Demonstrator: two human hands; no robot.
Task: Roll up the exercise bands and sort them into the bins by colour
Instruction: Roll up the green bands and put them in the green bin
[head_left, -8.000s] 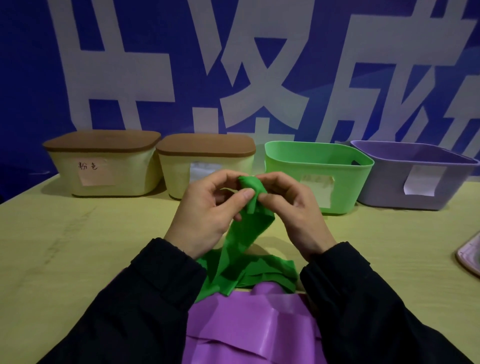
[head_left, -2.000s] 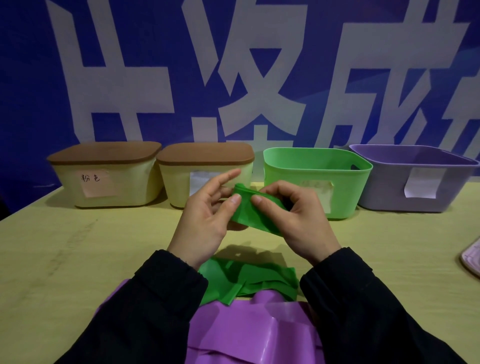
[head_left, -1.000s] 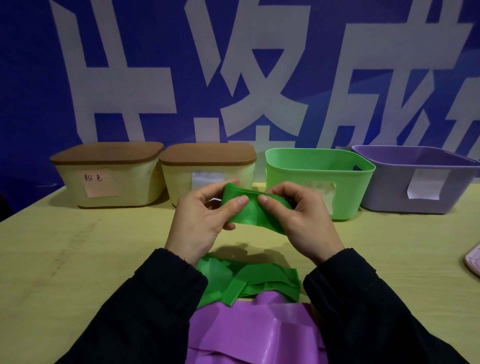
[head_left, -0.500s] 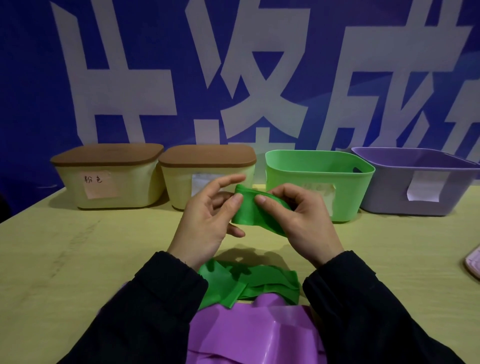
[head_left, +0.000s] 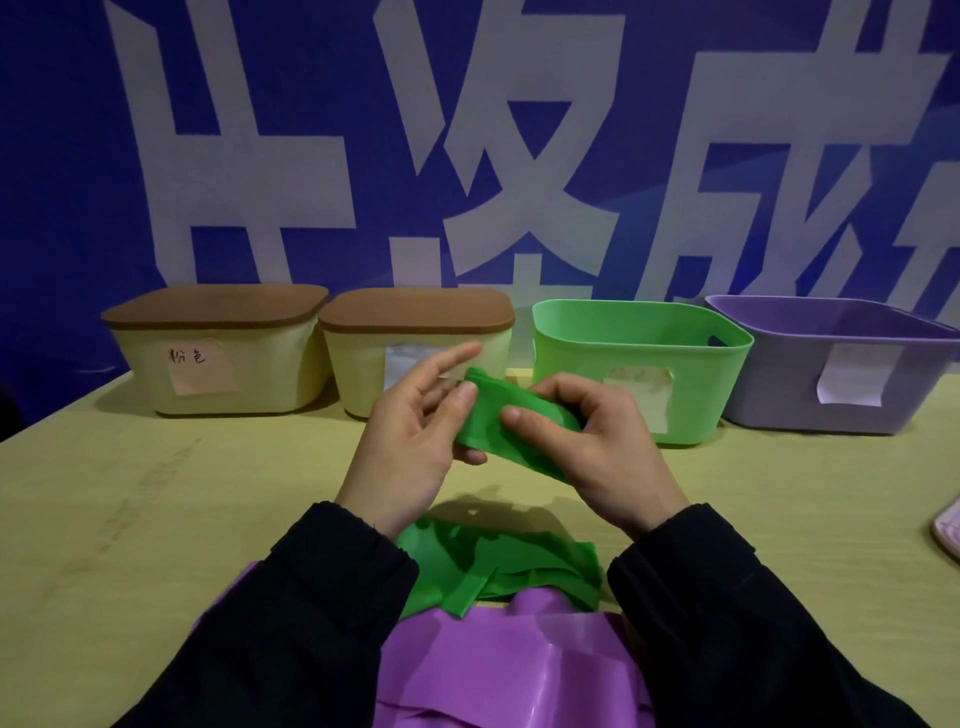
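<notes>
A green exercise band is held in the air above the table, partly rolled into a flat bundle. My left hand pinches its left end between thumb and fingers, with the forefinger raised. My right hand grips the roll from the right, thumb on its front. The loose rest of the green band lies crumpled on the table below my wrists. A purple band is spread out at the near edge. The green bin and the purple bin stand open behind.
Two cream bins with brown lids stand at the back left, one with a pink label, the other partly behind my left hand. A pink object shows at the right edge. A blue banner wall rises behind the yellow table.
Over eight seconds the hanging green tail has been wound up into the roll. In the last second my left forefinger lifted off the band and my hands barely shifted.
</notes>
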